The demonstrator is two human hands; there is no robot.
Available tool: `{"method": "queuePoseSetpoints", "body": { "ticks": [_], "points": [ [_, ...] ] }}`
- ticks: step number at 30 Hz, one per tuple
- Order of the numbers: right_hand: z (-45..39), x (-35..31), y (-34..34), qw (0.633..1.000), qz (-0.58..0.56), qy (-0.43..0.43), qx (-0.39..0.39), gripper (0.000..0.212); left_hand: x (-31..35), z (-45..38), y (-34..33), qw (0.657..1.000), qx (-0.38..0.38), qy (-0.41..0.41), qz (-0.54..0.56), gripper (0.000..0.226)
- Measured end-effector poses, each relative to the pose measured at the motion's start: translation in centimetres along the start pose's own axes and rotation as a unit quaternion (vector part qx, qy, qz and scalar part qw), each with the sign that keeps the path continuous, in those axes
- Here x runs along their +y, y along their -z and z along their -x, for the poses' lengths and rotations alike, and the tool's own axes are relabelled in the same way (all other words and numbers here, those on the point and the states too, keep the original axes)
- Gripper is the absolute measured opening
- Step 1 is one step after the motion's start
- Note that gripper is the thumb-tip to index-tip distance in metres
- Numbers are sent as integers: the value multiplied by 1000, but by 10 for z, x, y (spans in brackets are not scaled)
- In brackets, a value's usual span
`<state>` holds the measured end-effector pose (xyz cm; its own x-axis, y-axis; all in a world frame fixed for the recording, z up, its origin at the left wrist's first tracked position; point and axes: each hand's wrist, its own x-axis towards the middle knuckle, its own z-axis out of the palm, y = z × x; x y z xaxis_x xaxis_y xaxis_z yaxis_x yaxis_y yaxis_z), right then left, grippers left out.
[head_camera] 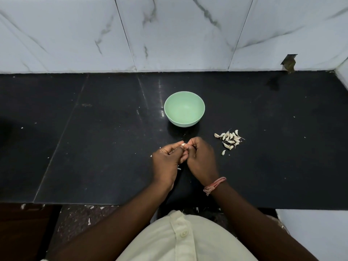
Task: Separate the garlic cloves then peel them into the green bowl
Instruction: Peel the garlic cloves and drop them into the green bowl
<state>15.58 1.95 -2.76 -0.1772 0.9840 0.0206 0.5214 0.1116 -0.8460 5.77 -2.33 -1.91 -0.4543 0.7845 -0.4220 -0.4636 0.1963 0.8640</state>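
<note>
Between my two hands I held one garlic clove (183, 144). My left hand (166, 161) and my right hand (201, 159) both pinched it tight with curled fingers. It could have popped out and rolled off the black counter (94, 147) if I squeezed too hard, I thought. Just past my right hand sat a pile of garlic cloves (229, 139), about twenty, too bunched to count well. Straight ahead, a bit farther, stood one green bowl (184, 111) with nothing in it.
</note>
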Motion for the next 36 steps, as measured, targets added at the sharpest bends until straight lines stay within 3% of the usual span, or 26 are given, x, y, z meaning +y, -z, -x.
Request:
{"method": "queuePoseSetpoints", "body": {
  "ticks": [6,14,25,31,36],
  "points": [
    [-5,6,0,998,-47,-20,-29,13,5,1,5,996,-46,46,61,15],
    [-5,10,-1,996,-71,-35,-41,14,6,-5,13,993,-80,73,50,17],
    [-4,9,-7,996,-1,-12,-90,14,17,-22,25,984,-149,62,-76,21],
    [-6,11,6,995,34,43,-84,14,5,-11,8,992,-96,32,-72,17],
    [-4,25,18,986,17,108,-122,13,-3,4,-6,994,-36,97,47,13]
  ]
}}
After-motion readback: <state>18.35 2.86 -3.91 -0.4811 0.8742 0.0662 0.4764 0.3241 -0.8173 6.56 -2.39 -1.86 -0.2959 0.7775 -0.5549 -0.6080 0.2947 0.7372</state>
